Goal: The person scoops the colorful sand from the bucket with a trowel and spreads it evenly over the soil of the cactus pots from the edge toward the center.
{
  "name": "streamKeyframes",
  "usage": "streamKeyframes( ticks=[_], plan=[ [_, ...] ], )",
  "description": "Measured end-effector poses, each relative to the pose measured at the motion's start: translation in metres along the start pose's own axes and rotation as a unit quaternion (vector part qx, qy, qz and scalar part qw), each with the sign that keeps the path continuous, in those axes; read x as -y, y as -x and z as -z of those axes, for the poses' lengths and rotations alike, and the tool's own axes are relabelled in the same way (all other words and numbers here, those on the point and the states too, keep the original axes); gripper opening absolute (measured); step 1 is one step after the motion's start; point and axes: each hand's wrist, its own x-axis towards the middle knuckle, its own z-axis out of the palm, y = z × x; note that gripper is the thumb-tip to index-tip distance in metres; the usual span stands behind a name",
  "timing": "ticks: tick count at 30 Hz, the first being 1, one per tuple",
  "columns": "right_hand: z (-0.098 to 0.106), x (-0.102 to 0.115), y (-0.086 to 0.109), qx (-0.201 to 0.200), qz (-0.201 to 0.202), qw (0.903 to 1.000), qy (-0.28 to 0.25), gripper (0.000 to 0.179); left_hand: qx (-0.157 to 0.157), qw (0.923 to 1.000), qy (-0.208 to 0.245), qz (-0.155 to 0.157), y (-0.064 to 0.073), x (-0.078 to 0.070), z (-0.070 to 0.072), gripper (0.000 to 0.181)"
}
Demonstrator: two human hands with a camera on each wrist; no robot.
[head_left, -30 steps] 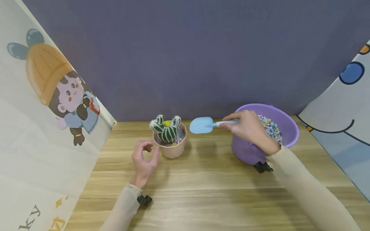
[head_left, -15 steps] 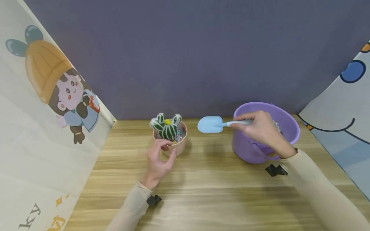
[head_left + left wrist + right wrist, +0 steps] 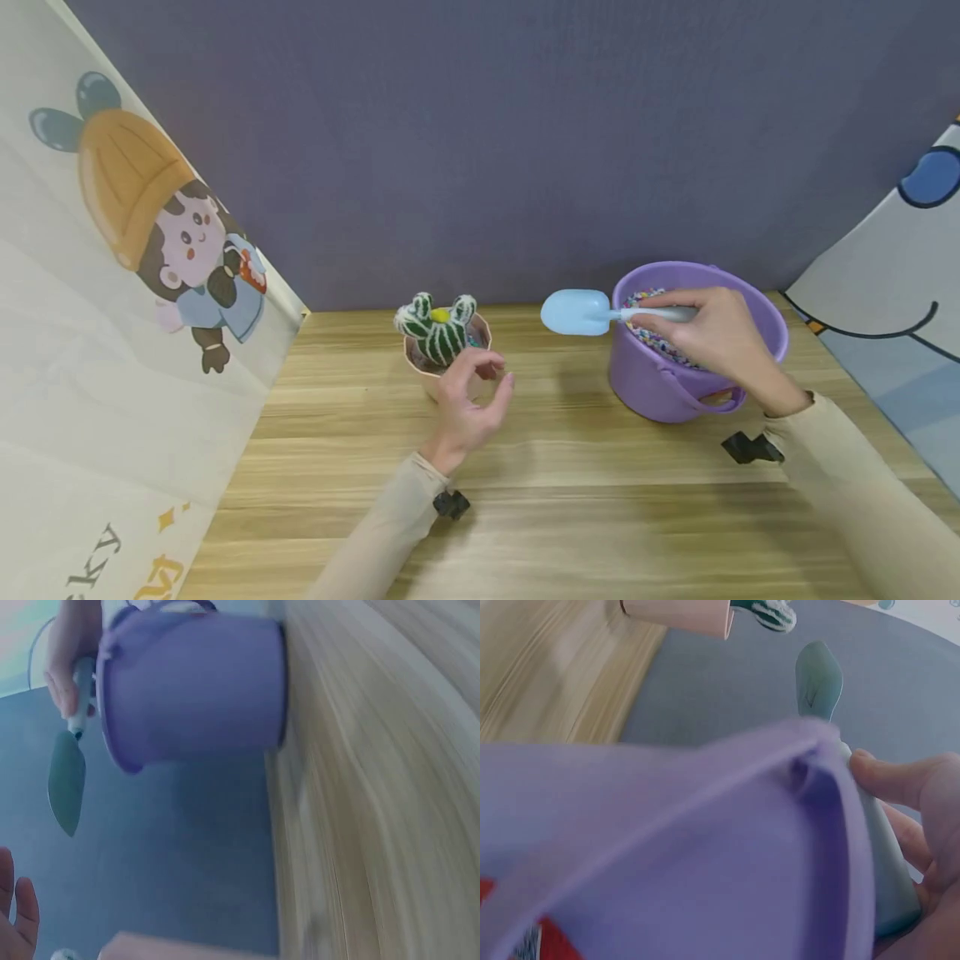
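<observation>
My right hand (image 3: 712,333) grips the pale handle of a light blue toy shovel (image 3: 576,312), held level over the near-left rim of a purple bucket (image 3: 637,383). The shovel's blade points left, past the rim. Small multicoloured beads (image 3: 660,346) fill the lower part of the bucket. To the left stands a pink pot (image 3: 417,368) with a green-and-white knitted cactus (image 3: 442,337) bearing a yellow flower. In front of this pot, overlapping it, my left hand (image 3: 468,408) hovers with thumb and fingers loosely curved and nothing between them.
A wooden tabletop (image 3: 555,500) lies beneath everything, backed by a dark grey-blue wall panel (image 3: 525,150). White printed panels close both sides, the left one with a cartoon figure (image 3: 202,242). A bucket handle (image 3: 690,400) hangs on the near side.
My right hand has carried the shovel rightward, toward and over the bucket. My left hand has shifted right, from beside the pot to in front of it. Pot and bucket have stayed put.
</observation>
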Motion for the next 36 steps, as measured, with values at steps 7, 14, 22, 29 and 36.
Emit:
streamKeyframes(
  ticks=[7,14,22,29,36],
  plan=[
    [0.008,-0.016,0.003,-0.011,0.004,0.9999,0.012,0.029,0.019,0.9995,0.012,0.024,-0.008,-0.002,-0.029,0.02],
    [0.012,-0.026,0.003,-0.038,-0.005,0.9991,0.02,0.028,0.032,0.9906,0.016,0.132,-0.014,-0.001,-0.038,0.027],
    [0.026,-0.037,0.007,-0.032,-0.045,0.9978,0.038,0.037,0.086,0.9724,0.023,0.216,-0.019,0.002,-0.045,0.035],
    [0.038,-0.054,0.013,-0.066,-0.08,0.994,0.034,0.041,0.154,0.9572,0.013,0.245,-0.027,-0.003,-0.057,0.04],
    [0.047,-0.069,0.015,-0.066,-0.088,0.9935,0.032,0.045,0.185,0.9462,-0.013,0.265,-0.038,-0.008,-0.074,0.05]
  ],
)
